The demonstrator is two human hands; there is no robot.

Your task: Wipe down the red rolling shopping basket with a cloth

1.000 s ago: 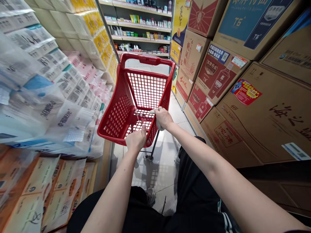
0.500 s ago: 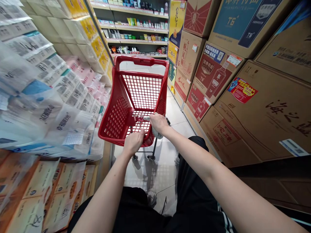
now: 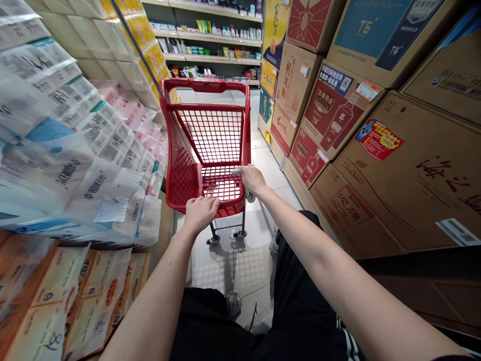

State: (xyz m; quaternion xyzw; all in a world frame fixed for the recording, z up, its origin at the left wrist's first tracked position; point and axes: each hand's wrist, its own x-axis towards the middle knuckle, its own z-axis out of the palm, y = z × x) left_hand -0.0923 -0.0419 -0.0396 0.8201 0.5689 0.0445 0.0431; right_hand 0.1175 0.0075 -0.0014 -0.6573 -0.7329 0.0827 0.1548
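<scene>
A red plastic shopping cart (image 3: 173, 185) stands in front of me, its basket of grid and perforated walls, its handle at the far end. My left hand (image 3: 201, 211) is closed over the near rim at the left, fingers curled over the edge. At the near right corner, my right hand (image 3: 251, 179) is closed on a grey cloth (image 3: 249, 196). A bit of the cloth pokes out past the fingertips inside the basket, and the rest hangs outside the wall. The fingers of my right hand are partly hidden.
Plastic-wrapped paper packs (image 3: 90, 180) are piled on the left, with orange packs (image 3: 90, 301) below. Stacked cartons (image 3: 376, 190) line the right side. Shelves (image 3: 221, 37) of bottles and tubes stand beyond the cart. Pale floor tiles (image 3: 259, 268) run between.
The cart has turned and its far end has shifted left. My left hand has moved slightly left along the near rim; my right hand with the cloth has shifted slightly right and up.
</scene>
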